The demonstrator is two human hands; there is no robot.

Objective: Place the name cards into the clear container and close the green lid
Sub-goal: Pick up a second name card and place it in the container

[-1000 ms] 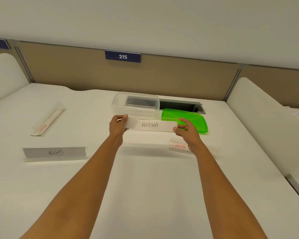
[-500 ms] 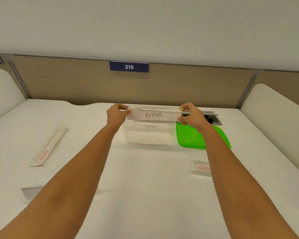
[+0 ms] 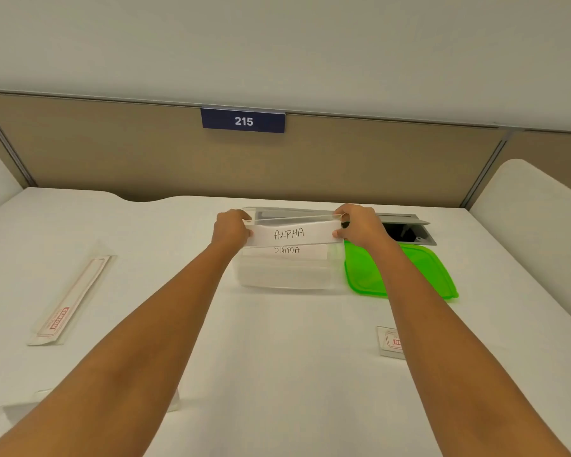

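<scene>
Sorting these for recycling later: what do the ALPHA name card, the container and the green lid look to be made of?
ALPHA name card: apparently white paper with handwritten ink inside a clear, glossy plastic holder; its transparent top edge shows between the hands.
Clear container: translucent, slightly frosted plastic; the SIGMA card reads through its wall.
Green lid: bright translucent plastic, smooth and shiny, probably flexible, though that cannot be confirmed.
</scene>
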